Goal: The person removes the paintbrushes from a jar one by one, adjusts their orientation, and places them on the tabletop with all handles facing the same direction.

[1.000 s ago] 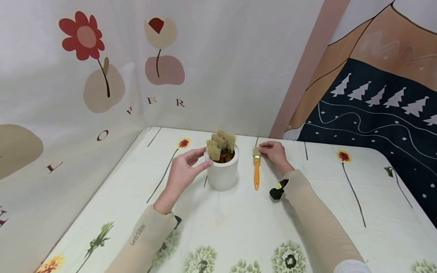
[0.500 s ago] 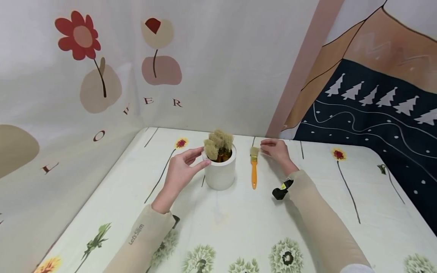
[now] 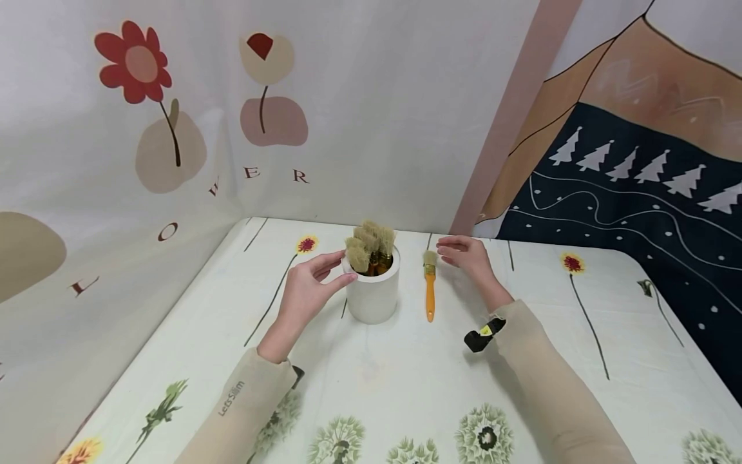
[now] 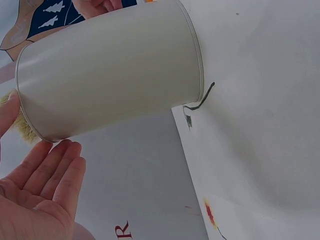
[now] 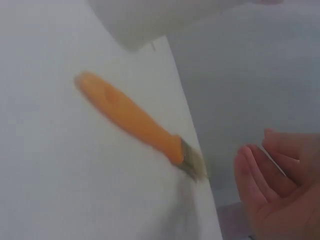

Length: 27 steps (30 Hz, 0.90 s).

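Note:
A white cylindrical pot (image 3: pixel 373 299) stands upright on the table, holding several brushes (image 3: pixel 371 240) with their pale bristles up. My left hand (image 3: pixel 307 291) is at its left side, the nearly straight fingers and the thumb touching the rim. In the left wrist view the fingertips (image 4: pixel 70 147) lie against the pot's edge. One paintbrush (image 3: pixel 430 287) with an orange handle lies flat to the right of the pot, bristles pointing away from me. My right hand (image 3: pixel 471 259) is just right of those bristles, holding nothing. The right wrist view shows its loosely bent fingers apart from the brush (image 5: pixel 130 115).
A white cloth with printed flowers covers the table (image 3: pixel 371 380). Behind it hangs a pale printed curtain (image 3: pixel 371 129), close to the table's back edge. A black wrist camera (image 3: pixel 484 335) is strapped below my right sleeve.
My right hand has drawn slightly away from the bristles, leaving the paintbrush lying on the table. The left hand stays at the pot's rim. The head view has shifted a little.

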Motion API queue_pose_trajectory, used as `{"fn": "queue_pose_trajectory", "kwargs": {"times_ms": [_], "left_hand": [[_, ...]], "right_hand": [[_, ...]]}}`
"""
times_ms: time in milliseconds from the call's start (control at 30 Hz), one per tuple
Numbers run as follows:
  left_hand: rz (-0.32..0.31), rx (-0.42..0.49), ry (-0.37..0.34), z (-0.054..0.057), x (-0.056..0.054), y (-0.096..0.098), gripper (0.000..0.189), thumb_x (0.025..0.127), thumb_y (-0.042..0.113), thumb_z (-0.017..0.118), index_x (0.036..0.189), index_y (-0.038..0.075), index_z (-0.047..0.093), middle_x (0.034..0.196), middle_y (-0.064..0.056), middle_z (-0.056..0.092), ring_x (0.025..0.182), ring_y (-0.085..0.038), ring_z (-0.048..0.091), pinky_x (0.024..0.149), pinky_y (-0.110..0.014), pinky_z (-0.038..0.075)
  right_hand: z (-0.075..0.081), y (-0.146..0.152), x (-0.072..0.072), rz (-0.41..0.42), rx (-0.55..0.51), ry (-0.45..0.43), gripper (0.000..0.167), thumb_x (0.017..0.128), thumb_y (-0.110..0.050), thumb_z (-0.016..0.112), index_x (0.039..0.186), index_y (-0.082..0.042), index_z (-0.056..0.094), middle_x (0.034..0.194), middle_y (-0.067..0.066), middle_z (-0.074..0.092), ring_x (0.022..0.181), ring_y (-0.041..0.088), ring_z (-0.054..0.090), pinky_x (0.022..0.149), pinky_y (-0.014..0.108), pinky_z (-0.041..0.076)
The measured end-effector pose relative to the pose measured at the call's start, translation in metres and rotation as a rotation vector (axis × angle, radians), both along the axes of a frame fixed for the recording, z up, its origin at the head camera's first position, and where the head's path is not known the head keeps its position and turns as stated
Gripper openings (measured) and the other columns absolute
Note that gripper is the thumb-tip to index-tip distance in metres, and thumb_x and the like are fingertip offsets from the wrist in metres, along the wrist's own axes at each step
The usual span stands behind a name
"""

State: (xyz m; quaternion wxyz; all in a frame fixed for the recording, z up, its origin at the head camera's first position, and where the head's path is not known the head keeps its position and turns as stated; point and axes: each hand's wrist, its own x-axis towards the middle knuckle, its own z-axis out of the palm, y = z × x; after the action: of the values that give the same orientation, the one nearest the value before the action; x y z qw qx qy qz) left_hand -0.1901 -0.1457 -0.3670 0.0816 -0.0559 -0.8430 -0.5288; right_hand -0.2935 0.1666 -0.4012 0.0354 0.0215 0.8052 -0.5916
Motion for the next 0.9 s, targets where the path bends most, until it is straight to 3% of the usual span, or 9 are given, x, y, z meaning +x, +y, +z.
{"fn": "queue_pose_trajectory", "kwargs": {"times_ms": [233,533,900], "left_hand": [[-0.001,-0.007,0.002,0.002,0.001,0.001,0.053,0.083,0.03,0.082,0.132,0.013,0.066,0.134,-0.008,0.067,0.124,-0.021,0.064,0.107,-0.032,0.051],[-0.003,-0.004,0.005,0.001,0.001,0.001,0.053,0.084,0.027,0.082,0.131,0.011,0.066,0.133,-0.011,0.067,0.124,-0.022,0.064,0.107,-0.035,0.052],[-0.005,-0.003,0.003,0.001,0.0,0.0,0.052,0.084,0.027,0.081,0.131,0.011,0.066,0.134,-0.008,0.066,0.124,-0.022,0.064,0.107,-0.033,0.052]], "right_hand": [[0.012,-0.008,0.016,0.043,-0.033,0.028,0.037,0.098,-0.017,0.064,0.132,-0.004,0.062,0.133,0.019,0.064,0.103,0.007,0.067,0.091,0.021,0.057],[0.028,-0.024,0.033,0.086,-0.056,0.052,0.036,0.096,-0.019,0.067,0.13,-0.006,0.064,0.133,0.015,0.065,0.117,0.024,0.067,0.094,0.024,0.057],[0.044,-0.04,0.051,0.165,-0.11,0.127,0.032,0.097,-0.013,0.065,0.128,-0.002,0.064,0.131,0.019,0.065,0.105,0.01,0.07,0.093,0.026,0.058]]}}
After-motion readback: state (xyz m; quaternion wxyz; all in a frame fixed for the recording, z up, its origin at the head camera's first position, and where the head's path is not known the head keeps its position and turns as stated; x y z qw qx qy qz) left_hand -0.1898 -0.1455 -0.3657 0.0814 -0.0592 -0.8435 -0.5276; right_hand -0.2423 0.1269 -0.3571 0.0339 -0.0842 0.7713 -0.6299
